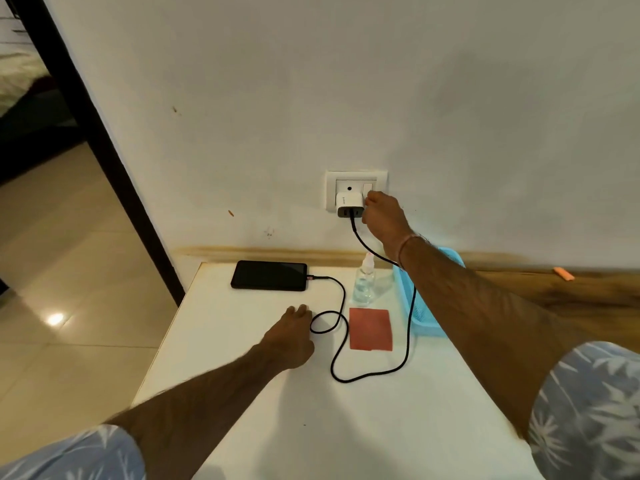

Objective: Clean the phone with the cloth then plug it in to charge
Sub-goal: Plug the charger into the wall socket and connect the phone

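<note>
White charger (349,206) seated, right hand (382,216) at wall switch (367,189).
Press squarely; its finger curl is unclear; left hand (289,336) flat, relaxed.

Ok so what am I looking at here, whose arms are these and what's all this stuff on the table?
No machine here: a person's two bare arms, filmed by a camera worn on their head, looking down. The left hand rests on the white table, holding nothing. The right hand reaches to the wall switch beside the white charger. A black cable runs from the charger to the phone lying flat. Also there: a red cloth, a clear spray bottle and a blue basket.
</note>
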Demonstrator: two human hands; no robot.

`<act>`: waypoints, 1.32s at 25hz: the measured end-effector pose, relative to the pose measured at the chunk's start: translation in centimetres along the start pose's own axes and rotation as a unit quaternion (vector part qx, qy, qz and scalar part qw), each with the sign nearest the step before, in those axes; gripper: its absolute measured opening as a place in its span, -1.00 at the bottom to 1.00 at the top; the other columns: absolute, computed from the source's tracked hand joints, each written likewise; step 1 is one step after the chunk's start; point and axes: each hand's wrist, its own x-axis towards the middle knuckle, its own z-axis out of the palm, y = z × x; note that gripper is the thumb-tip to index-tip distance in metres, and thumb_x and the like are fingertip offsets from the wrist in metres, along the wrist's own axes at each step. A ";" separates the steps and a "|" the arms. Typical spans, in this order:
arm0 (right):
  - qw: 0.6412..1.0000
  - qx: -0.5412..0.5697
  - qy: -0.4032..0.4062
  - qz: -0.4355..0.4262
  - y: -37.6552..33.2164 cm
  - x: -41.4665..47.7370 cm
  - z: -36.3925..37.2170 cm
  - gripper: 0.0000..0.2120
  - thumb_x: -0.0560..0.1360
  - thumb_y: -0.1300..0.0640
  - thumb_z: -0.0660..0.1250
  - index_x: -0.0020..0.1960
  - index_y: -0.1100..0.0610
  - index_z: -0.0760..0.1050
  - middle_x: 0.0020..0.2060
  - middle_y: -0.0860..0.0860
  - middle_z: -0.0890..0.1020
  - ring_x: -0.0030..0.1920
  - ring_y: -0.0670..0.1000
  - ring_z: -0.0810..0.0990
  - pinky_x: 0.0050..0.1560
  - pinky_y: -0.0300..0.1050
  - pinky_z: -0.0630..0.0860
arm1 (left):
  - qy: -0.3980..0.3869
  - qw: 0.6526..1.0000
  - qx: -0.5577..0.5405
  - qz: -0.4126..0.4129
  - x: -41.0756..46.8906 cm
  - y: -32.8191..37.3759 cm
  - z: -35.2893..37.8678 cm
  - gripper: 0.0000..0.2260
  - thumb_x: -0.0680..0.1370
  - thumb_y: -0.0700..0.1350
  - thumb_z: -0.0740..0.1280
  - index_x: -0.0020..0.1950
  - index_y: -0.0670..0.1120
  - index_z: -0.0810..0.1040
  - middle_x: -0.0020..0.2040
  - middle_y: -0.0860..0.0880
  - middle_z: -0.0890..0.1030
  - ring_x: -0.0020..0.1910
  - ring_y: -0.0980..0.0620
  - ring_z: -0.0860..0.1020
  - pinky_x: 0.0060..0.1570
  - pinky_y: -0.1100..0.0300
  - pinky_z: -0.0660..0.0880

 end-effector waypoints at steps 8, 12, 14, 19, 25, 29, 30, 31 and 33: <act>1.000 -0.012 -0.019 0.017 0.3 1.1 0.9 -0.71 0.55 0.31 0.15 0.24 0.24 0.47 0.21 0.19 0.54 0.23 0.21 0.47 0.32 0.09 0.40 | -0.008 0.999 0.031 0.001 0.3 0.5 -0.1 -0.39 0.61 -0.22 0.23 0.62 -0.21 0.07 0.65 -0.14 0.01 0.62 -0.16 -0.02 0.53 0.04 0.12; 0.999 0.019 -0.021 0.027 0.0 1.0 0.9 -0.72 0.53 0.31 0.12 0.17 0.26 0.48 0.13 0.22 0.55 0.19 0.24 0.49 0.27 0.14 0.42 | -0.010 0.999 0.049 0.001 0.4 0.6 -0.1 -0.40 0.62 -0.21 0.22 0.62 -0.23 0.06 0.65 -0.15 0.01 0.62 -0.17 -0.01 0.52 0.05 0.11; 0.999 0.019 -0.023 0.026 0.0 0.9 0.9 -0.72 0.53 0.32 0.11 0.18 0.27 0.48 0.15 0.23 0.55 0.20 0.24 0.48 0.28 0.13 0.42 | -0.010 0.999 0.053 0.001 0.5 0.6 -0.1 -0.40 0.62 -0.21 0.22 0.62 -0.22 0.05 0.65 -0.15 0.00 0.62 -0.17 -0.02 0.53 0.05 0.10; 0.999 0.016 -0.031 0.010 0.3 0.9 0.8 -0.68 0.54 0.37 0.11 0.23 0.23 0.46 0.16 0.16 0.54 0.14 0.12 0.47 0.26 -0.03 0.41 | -0.012 0.998 0.057 0.003 0.3 0.8 -0.1 -0.39 0.62 -0.22 0.21 0.63 -0.22 0.03 0.66 -0.14 -0.02 0.63 -0.18 -0.06 0.55 0.03 0.09; 0.999 0.022 -0.034 -0.013 0.7 0.9 0.9 -0.66 0.54 0.40 0.10 0.24 0.19 0.47 0.03 0.05 0.50 0.05 0.02 0.41 0.19 -0.09 0.37 | -0.018 0.998 0.054 0.004 0.3 0.7 -0.2 -0.39 0.62 -0.22 0.21 0.63 -0.22 0.02 0.66 -0.14 -0.02 0.63 -0.17 -0.06 0.56 0.04 0.09; 0.998 0.059 -0.033 0.008 0.4 0.8 0.2 -0.78 0.53 0.36 0.12 -0.07 0.14 0.49 -0.16 0.01 0.50 -0.09 0.01 0.42 -0.16 -0.27 0.39 | -0.019 0.999 0.033 -0.001 0.4 0.8 -0.1 -0.40 0.62 -0.23 0.21 0.62 -0.21 0.07 0.65 -0.13 0.01 0.62 -0.16 -0.03 0.55 0.04 0.13; 0.997 0.063 -0.033 0.014 0.5 0.7 -0.1 -0.80 0.52 0.36 0.14 -0.11 0.13 0.47 -0.17 0.01 0.50 -0.10 0.02 0.42 -0.23 -0.28 0.36 | -0.019 1.000 0.024 0.000 0.5 0.8 -0.2 -0.41 0.61 -0.23 0.21 0.62 -0.21 0.09 0.65 -0.13 0.03 0.62 -0.16 -0.01 0.54 0.05 0.13; 0.998 0.055 -0.037 0.014 0.6 0.6 -0.5 -0.83 0.50 0.36 0.17 -0.10 0.14 0.47 -0.13 0.04 0.51 -0.08 0.03 0.42 -0.20 -0.26 0.36 | -0.017 1.000 0.008 -0.001 0.4 0.8 -0.3 -0.43 0.61 -0.24 0.21 0.61 -0.20 0.13 0.64 -0.13 0.07 0.61 -0.16 0.04 0.51 0.06 0.15; 0.999 0.036 -0.039 -0.010 1.0 -0.1 -1.5 -0.88 0.49 0.32 0.24 -0.08 0.12 0.47 -0.07 0.02 0.50 -0.03 0.04 0.44 -0.06 -0.17 0.38 | 0.000 0.999 -0.041 -0.014 0.3 0.8 -0.8 -0.49 0.61 -0.23 0.21 0.57 -0.19 0.22 0.59 -0.15 0.22 0.55 -0.16 0.19 0.45 0.09 0.22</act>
